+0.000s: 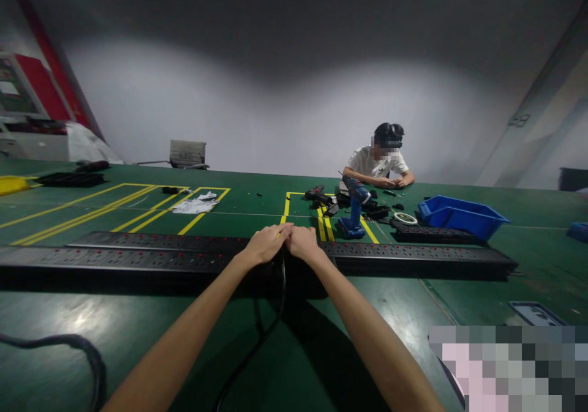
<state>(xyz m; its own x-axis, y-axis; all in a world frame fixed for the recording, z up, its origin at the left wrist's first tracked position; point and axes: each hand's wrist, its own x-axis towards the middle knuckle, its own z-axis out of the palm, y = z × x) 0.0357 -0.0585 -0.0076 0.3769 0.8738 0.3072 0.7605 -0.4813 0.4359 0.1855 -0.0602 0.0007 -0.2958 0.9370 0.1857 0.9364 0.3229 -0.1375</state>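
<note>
My left hand [265, 244] and my right hand [302, 242] meet over the long black power strips, knuckles up and fingers curled together. What they grip is hidden beneath the fingers. Out from under them a black cable [281, 305] runs down towards me across the table. To the left lies a long power strip [138, 258] with rows of sockets and small red marks, a second strip [160, 239] close behind it. Another power strip [413, 259] stretches away to the right of my right hand.
On the green table stand a blue cordless drill [353, 207], a dark drill [318, 195], a roll of tape [405, 218] and a blue bin [462, 216]. White papers [196, 204] lie left. A thick cable [87, 344] curls front left. Opposite sits a co-worker [381, 161].
</note>
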